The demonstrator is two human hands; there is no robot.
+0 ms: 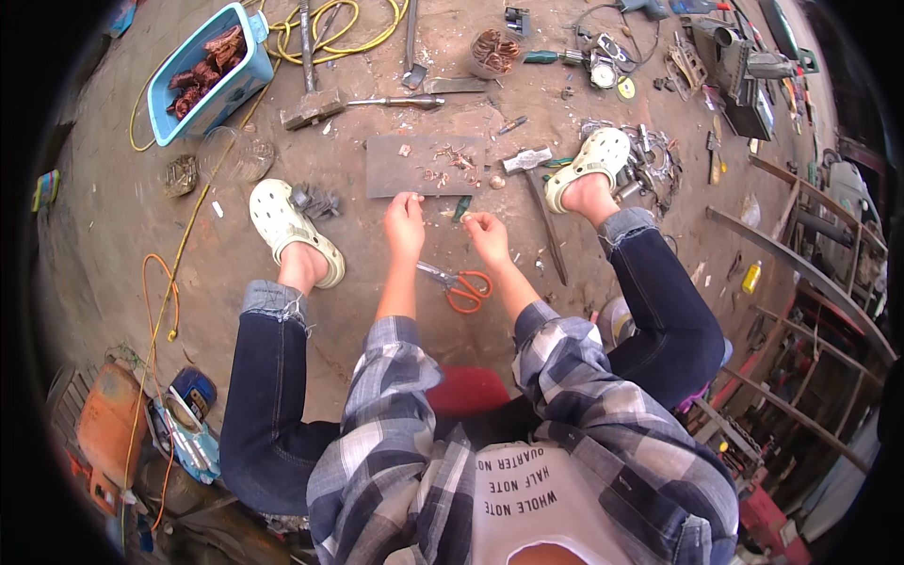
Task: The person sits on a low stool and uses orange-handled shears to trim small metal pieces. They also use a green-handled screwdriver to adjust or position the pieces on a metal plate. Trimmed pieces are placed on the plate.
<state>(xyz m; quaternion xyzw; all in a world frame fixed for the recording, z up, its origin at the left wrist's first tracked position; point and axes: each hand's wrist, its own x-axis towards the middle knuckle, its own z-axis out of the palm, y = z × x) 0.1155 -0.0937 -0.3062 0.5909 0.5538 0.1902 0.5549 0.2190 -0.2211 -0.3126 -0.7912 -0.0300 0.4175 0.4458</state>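
Observation:
My left hand (405, 226) is closed, its fingertips pinched together at the near edge of a flat grey plate (386, 168). Whatever it grips, if anything, is too small to make out. Just to its right, my right hand (488, 237) pinches a small dark green piece (461, 207) between thumb and fingers. Scraps of copper (457, 157) lie scattered on the plate. Below and between my wrists, scissors with orange handles (468, 290) rest on the ground. A hammer (539, 179) lies to the right of the plate.
A blue tub (195, 125) of copper coils stands far left, near a sledgehammer (315, 106) and yellow hose (353, 19). A clear container (496, 55) of copper sits at the back. Metal parts (650, 155) lie beside my right shoe; a metal frame (800, 268) stands far right.

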